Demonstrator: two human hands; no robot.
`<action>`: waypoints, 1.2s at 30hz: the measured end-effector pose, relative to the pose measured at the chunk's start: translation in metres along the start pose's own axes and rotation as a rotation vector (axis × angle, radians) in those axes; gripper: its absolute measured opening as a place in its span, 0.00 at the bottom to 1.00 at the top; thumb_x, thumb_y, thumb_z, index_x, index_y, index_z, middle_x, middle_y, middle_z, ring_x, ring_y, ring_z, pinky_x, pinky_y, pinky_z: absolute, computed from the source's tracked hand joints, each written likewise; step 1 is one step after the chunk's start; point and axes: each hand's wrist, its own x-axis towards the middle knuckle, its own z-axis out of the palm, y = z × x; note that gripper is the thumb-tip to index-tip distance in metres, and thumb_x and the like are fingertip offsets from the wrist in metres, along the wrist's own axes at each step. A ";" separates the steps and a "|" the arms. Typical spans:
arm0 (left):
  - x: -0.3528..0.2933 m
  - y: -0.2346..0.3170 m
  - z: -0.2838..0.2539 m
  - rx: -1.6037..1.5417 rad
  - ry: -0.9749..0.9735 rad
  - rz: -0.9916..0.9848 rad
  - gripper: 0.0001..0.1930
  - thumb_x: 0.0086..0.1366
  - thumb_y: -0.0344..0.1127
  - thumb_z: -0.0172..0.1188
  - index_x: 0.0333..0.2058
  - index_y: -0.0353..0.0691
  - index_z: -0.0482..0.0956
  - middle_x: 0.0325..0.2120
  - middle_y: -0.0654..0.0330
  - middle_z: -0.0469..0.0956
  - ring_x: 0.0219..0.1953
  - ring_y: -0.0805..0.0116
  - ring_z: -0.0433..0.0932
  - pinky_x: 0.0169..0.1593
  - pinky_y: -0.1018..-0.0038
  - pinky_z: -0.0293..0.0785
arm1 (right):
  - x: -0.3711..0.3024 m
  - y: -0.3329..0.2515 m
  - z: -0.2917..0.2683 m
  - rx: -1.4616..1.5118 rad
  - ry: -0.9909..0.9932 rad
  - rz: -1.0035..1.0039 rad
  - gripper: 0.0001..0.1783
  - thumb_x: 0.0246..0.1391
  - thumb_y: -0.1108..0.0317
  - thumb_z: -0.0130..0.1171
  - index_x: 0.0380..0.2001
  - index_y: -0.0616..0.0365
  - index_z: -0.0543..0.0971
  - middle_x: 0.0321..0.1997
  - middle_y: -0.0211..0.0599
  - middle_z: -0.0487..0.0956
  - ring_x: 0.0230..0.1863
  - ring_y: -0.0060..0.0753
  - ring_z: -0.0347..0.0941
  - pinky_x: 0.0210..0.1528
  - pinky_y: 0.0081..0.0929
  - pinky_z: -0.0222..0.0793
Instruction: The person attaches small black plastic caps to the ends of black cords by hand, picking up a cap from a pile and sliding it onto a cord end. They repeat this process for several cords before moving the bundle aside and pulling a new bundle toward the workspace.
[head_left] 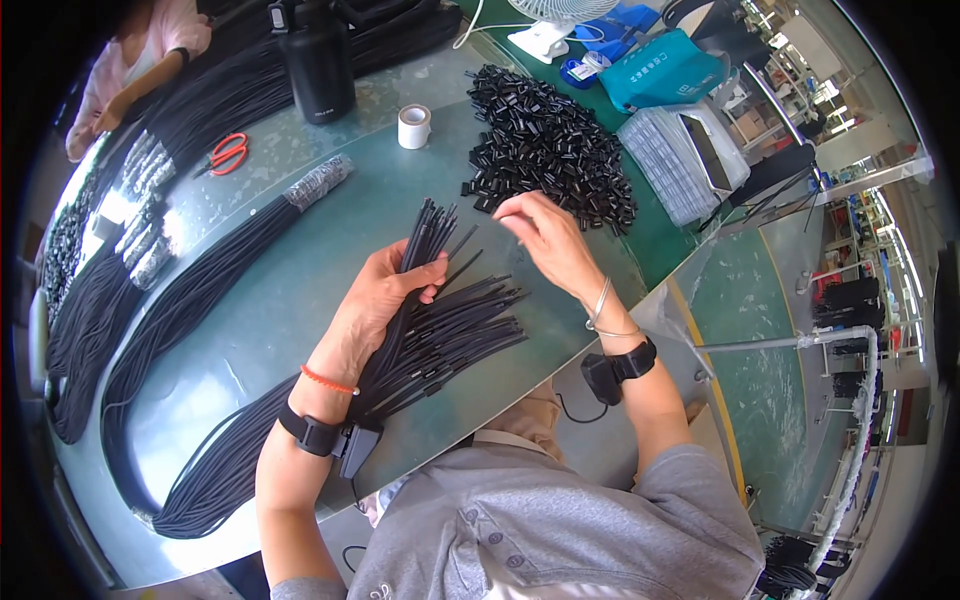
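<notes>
In left hand (385, 287), grasping black cables (428, 237) over the counter (290, 280); may splay if held loosely. Poised with right hand (552, 245) near black pieces (540, 140), cannot tell if holding any; could scatter them if brushed.

Cables (430, 235) black; piece pile (545, 150) black; scissors (231, 149) red-handled; tape roll (413, 131) white; bag (660, 72) teal.

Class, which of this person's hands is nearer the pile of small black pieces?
Right. The right hand is beside the near edge of the pile; the left hand, gripping black cords, is farther leftward.
</notes>
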 end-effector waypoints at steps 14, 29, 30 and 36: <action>-0.002 0.002 0.000 0.039 0.000 0.011 0.09 0.58 0.30 0.64 0.37 0.35 0.77 0.27 0.65 0.76 0.26 0.80 0.71 0.31 0.83 0.66 | 0.006 -0.044 -0.003 -0.192 -0.141 -0.401 0.10 0.51 0.72 0.61 0.38 0.52 0.79 0.34 0.37 0.78 0.34 0.35 0.73 0.40 0.25 0.70; -0.001 0.002 0.001 -0.053 0.018 -0.043 0.09 0.62 0.31 0.61 0.39 0.34 0.76 0.28 0.64 0.76 0.27 0.79 0.71 0.33 0.83 0.69 | 0.002 0.012 -0.005 -0.447 0.135 -0.213 0.06 0.47 0.72 0.63 0.31 0.57 0.78 0.30 0.36 0.74 0.34 0.40 0.72 0.37 0.31 0.68; -0.001 0.003 0.002 -0.052 0.018 -0.043 0.09 0.62 0.31 0.61 0.39 0.34 0.76 0.28 0.64 0.76 0.27 0.79 0.71 0.33 0.83 0.69 | 0.001 0.015 -0.005 -0.446 0.136 -0.213 0.06 0.47 0.72 0.63 0.31 0.57 0.78 0.30 0.36 0.74 0.34 0.40 0.72 0.37 0.31 0.68; 0.000 0.002 0.002 -0.024 0.011 -0.015 0.10 0.59 0.30 0.64 0.38 0.34 0.77 0.26 0.64 0.76 0.26 0.79 0.71 0.31 0.83 0.67 | -0.001 0.006 0.005 0.385 -0.186 0.210 0.10 0.53 0.71 0.61 0.40 0.56 0.75 0.33 0.29 0.76 0.34 0.26 0.72 0.37 0.24 0.69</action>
